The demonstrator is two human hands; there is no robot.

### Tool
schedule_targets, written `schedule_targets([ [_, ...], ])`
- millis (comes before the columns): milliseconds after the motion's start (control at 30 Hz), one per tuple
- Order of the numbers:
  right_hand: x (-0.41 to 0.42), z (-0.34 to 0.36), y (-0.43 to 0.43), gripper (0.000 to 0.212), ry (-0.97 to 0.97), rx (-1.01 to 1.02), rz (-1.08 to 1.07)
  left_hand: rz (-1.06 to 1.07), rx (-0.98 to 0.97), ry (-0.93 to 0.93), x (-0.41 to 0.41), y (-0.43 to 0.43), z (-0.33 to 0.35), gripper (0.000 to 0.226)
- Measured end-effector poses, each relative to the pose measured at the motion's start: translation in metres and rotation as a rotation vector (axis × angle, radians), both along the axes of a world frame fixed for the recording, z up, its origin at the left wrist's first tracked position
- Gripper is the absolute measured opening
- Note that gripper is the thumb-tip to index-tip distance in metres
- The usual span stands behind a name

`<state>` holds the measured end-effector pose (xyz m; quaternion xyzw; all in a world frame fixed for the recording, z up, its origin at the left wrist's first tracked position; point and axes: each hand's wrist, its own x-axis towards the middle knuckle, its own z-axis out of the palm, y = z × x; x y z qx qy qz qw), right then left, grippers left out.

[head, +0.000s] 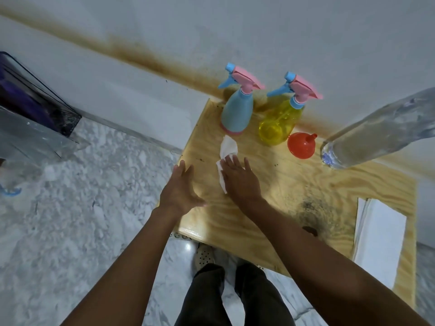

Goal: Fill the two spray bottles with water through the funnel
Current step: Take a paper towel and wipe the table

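Just beyond the flat, spread right hand (239, 177) pressing a tissue (227, 147), the funnel (301, 145) lies apart.

- A crumpled white tissue (227, 149) lies on the wooden table (294, 184), partly under the right fingers, reaching beyond their tips.
- A stack of white paper (379, 241) lies well right of the fingers.
- A clear plastic container (30, 128) stands on the marble floor (82, 208), far left of the left fingers.
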<state>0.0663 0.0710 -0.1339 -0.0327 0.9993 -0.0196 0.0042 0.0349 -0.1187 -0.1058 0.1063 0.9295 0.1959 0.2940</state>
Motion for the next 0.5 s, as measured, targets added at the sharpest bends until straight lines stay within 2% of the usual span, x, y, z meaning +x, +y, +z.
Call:
schedule_targets([
  [100,0.022,-0.008,-0.007,0.038,0.027,0.044,0.072,-0.036,-0.059,0.003,-0.001,0.001,-0.003,0.127],
  [200,0.041,-0.019,-0.022,0.038,-0.044,0.037,0.208,-0.076,-0.09,0.024,-0.001,0.003,-0.004,0.125],
  [333,0.006,-0.022,-0.033,0.037,-0.054,0.009,0.273,-0.041,-0.025,0.022,0.0,0.002,-0.003,0.117],
  [433,-0.027,-0.008,-0.03,0.042,-0.123,-0.105,0.202,-0.044,-0.023,0.022,0.001,0.001,-0.006,0.121],
  [500,-0.034,-0.012,-0.01,0.042,-0.15,-0.011,0.126,-0.035,-0.01,0.011,0.001,0.0,-0.007,0.124],
])
